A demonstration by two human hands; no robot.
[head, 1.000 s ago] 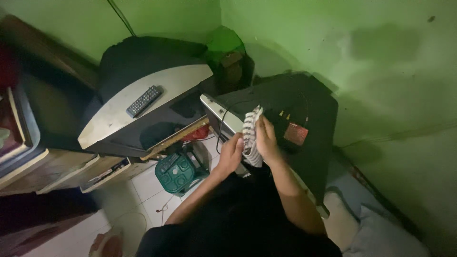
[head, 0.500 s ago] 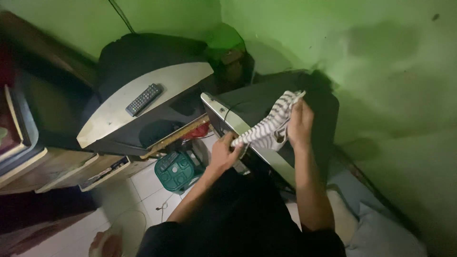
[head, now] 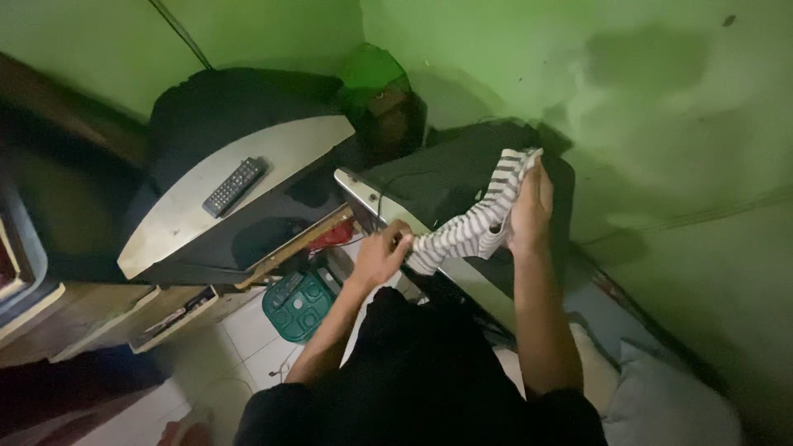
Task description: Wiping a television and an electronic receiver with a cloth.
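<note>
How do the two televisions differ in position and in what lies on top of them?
The left television carries a dark remote control and no hand touches it; the right television has a striped cloth stretched over it between the left hand and the right hand. The left television stands nearer the wooden cabinet; the right one stands nearer the green wall. Both have dark bodies with silver fronts.

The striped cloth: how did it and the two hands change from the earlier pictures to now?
The striped cloth, bunched between both hands a second ago, is now stretched out over the black television. The right hand moved up and away toward the wall with one end; the left hand stayed low at the set's front edge, keeping its grip. The remote control stayed put.
</note>
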